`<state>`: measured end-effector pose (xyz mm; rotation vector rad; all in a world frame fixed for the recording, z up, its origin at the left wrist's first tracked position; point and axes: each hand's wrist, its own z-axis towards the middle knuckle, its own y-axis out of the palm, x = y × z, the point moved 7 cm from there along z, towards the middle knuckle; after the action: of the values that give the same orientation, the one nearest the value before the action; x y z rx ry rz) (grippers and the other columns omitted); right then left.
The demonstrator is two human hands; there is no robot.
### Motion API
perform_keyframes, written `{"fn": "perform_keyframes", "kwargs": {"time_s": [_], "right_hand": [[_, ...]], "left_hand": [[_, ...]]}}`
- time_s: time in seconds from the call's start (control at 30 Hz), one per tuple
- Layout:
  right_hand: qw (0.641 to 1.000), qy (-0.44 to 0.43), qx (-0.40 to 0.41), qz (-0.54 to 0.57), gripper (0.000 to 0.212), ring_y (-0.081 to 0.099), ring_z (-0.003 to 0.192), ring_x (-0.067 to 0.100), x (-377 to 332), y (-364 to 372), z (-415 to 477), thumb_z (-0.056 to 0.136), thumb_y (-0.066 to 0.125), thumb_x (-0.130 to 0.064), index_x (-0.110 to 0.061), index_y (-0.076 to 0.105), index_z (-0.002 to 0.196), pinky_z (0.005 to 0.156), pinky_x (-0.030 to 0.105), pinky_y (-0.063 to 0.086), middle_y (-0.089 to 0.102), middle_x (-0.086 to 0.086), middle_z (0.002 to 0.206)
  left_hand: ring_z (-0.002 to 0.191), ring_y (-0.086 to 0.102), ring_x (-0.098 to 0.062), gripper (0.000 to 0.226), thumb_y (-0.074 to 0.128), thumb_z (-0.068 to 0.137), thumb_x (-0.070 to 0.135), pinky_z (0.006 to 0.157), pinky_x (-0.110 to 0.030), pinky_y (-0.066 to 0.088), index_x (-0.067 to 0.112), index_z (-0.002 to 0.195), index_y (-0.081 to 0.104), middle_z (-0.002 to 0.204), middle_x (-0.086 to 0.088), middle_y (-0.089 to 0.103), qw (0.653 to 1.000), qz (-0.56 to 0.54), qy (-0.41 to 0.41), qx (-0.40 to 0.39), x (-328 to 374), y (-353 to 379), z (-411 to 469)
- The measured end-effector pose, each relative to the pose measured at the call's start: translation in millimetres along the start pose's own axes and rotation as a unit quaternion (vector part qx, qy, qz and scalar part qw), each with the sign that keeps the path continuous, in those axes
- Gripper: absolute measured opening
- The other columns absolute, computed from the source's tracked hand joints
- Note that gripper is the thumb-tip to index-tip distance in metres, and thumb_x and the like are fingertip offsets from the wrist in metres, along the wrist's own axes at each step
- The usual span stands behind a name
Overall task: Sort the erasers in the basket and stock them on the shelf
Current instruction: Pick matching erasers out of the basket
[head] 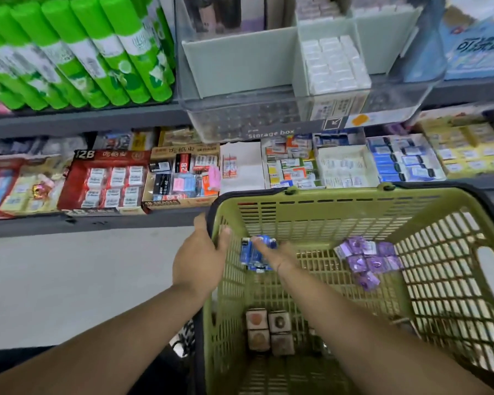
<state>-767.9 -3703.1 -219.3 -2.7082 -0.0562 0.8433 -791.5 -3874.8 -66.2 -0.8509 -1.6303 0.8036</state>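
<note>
Head view: left grip (200, 252) on the rim, blue-wrapped rectangular erasers (253, 256) beside it, right grip (283, 259) reaching them.
Left grip curls over the olive-green slotted plastic basket (325, 193) at its far-left corner. The erasers lie there, long axes toward the grey metal shelf (83, 225), just left of the right grip. Its fingers touch them, but I cannot tell if they have closed.

The left hand (198, 259) grips the green basket (340, 195) rim; the right hand (283, 259) touches blue erasers (247, 255) inside.

The grey shelf (97, 225) holds open eraser boxes (106, 181).
</note>
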Motion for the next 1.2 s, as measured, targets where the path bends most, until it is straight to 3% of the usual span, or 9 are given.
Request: {"fn": "perform_keyframes", "kwargs": {"time_s": [0.17,0.3,0.4,0.53,0.73,1.0,1.13,1.2], "right_hand": [[0.998,0.038,0.037,-0.022,0.097,0.050,0.119,0.032,7.3,9.7,12.4,0.061,0.075,-0.066,-0.003,0.047,0.129,0.098,0.044,0.045,0.046,0.015,0.135],[0.998,0.055,0.039,-0.011,0.100,0.042,0.125,0.033,11.2,14.2,13.9,0.063,0.075,-0.064,-0.004,0.038,0.135,0.101,0.042,0.041,0.034,0.015,0.140],[0.998,0.047,0.038,0.003,0.095,0.046,0.123,0.033,9.0,14.7,15.0,0.063,0.077,-0.060,-0.003,0.044,0.130,0.102,0.041,0.042,0.044,0.015,0.136],[0.999,0.040,0.020,0.015,0.075,0.058,0.105,0.031,9.4,11.7,14.3,0.063,0.078,-0.058,-0.004,0.056,0.110,0.088,0.039,0.050,0.058,0.015,0.119],[0.998,0.003,0.008,0.065,0.094,0.044,0.128,0.031,9.7,9.2,9.5,0.069,0.080,-0.048,-0.010,0.034,0.142,0.106,0.041,0.038,0.041,0.010,0.143],[0.996,-0.024,0.009,0.087,0.081,0.053,0.118,0.024,18.0,1.1,-10.9,0.069,0.081,-0.041,-0.011,0.042,0.134,0.097,0.031,0.043,0.056,0.006,0.127],[0.993,-0.081,0.003,0.085,0.067,0.063,0.088,0.013,8.6,-8.6,-23.6,0.066,0.084,-0.036,-0.007,0.055,0.119,0.069,0.015,0.047,0.067,0.001,0.102],[0.993,-0.095,0.013,0.063,0.075,0.062,0.099,0.018,3.1,-16.9,-28.3,0.067,0.083,-0.039,-0.006,0.051,0.125,0.080,0.019,0.048,0.063,0.005,0.113]], "left_hand": [[0.059,0.056,-0.014,0.026,0.043,0.097,0.045,0.046,-0.027,0.037,0.021,0.107,0.039,0.067,0.009,0.056,0.999,-0.015,0.025,0.015,3.2,-1.5,-0.7],[0.060,0.056,-0.012,0.024,0.043,0.097,0.044,0.047,-0.028,0.038,0.021,0.103,0.039,0.068,0.008,0.057,1.000,-0.016,0.023,0.011,1.8,0.4,0.2],[0.058,0.055,-0.009,0.023,0.043,0.097,0.044,0.045,-0.026,0.035,0.021,0.101,0.038,0.066,0.009,0.056,1.000,-0.013,0.025,0.012,1.6,1.1,0.1],[0.058,0.055,-0.008,0.024,0.043,0.097,0.045,0.045,-0.025,0.037,0.021,0.099,0.039,0.066,0.009,0.056,1.000,-0.011,0.024,0.015,1.6,1.2,0.5],[0.058,0.056,-0.012,0.025,0.043,0.096,0.044,0.046,-0.028,0.039,0.019,0.099,0.040,0.066,0.005,0.057,0.999,-0.012,0.027,0.015,2.3,1.0,0.8],[0.057,0.053,-0.011,0.026,0.044,0.096,0.043,0.044,-0.025,0.031,0.017,0.101,0.040,0.065,0.006,0.055,0.999,-0.013,0.030,0.025,2.5,0.5,0.8],[0.064,0.056,-0.023,0.035,0.045,0.096,0.042,0.049,-0.029,0.033,0.015,0.119,0.041,0.075,0.001,0.061,0.999,-0.008,0.026,0.024,3.7,-0.3,0.5],[0.068,0.055,-0.027,0.043,0.045,0.097,0.042,0.053,-0.031,0.035,0.012,0.127,0.039,0.080,-0.004,0.063,1.000,-0.003,0.019,0.022,4.3,-1.2,-0.7]]}}
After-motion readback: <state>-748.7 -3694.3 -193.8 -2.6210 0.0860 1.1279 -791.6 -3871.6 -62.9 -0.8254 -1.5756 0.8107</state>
